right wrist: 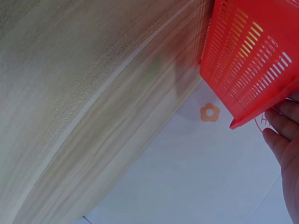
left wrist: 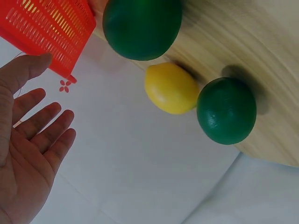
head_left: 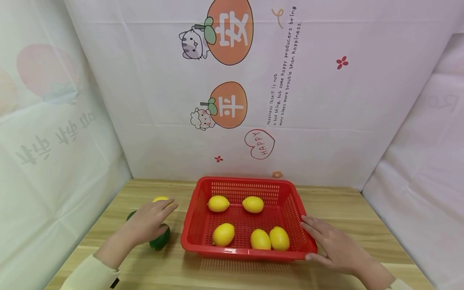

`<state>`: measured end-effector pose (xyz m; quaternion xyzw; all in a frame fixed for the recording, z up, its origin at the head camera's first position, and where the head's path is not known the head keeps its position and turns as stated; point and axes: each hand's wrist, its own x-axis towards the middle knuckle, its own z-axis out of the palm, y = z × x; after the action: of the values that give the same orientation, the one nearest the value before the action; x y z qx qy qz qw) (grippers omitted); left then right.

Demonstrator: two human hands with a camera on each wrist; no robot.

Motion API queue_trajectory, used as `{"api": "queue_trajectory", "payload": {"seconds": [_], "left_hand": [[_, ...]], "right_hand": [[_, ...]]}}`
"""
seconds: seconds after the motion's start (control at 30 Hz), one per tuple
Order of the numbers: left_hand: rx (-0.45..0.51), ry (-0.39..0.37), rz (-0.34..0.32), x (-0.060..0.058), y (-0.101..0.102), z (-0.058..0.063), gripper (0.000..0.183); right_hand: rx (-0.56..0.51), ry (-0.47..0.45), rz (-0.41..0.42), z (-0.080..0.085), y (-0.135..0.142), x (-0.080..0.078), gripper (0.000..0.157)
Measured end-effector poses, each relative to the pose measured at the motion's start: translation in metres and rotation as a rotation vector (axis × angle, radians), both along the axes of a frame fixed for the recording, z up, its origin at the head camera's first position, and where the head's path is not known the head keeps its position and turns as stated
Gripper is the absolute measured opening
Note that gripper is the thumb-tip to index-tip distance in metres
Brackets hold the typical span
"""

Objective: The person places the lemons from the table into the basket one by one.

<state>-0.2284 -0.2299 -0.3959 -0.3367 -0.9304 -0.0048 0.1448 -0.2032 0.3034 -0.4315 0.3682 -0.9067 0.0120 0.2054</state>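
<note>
The left hand (head_left: 150, 219) is extended, unloaded; the basket (head_left: 244, 253) is touched by the uncurled right hand (head_left: 337, 243). A green fruit (left wrist: 142, 28) may be rolled by careless brushing.

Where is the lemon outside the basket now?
In the head view, the lemon is on the table left of the red basket, partly hidden by the left hand; the left wrist view shows it between two green fruits.

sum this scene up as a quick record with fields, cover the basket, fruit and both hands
basket: red, on the table
in basket: five lemons, two side by side at front right
left of basket: one lemon, two green fruits
left hand: holds nothing, near the green fruits
right hand: at the basket's right rim
</note>
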Motion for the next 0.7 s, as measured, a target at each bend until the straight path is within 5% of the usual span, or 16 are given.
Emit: {"api": "queue_trajectory", "payload": {"seconds": [0.7], "left_hand": [[0.027,-0.067,0.041,0.01,-0.009,-0.027,0.066]], "right_hand": [[0.006,0.007,-0.001,0.001,0.0,0.0,0.076]]}}
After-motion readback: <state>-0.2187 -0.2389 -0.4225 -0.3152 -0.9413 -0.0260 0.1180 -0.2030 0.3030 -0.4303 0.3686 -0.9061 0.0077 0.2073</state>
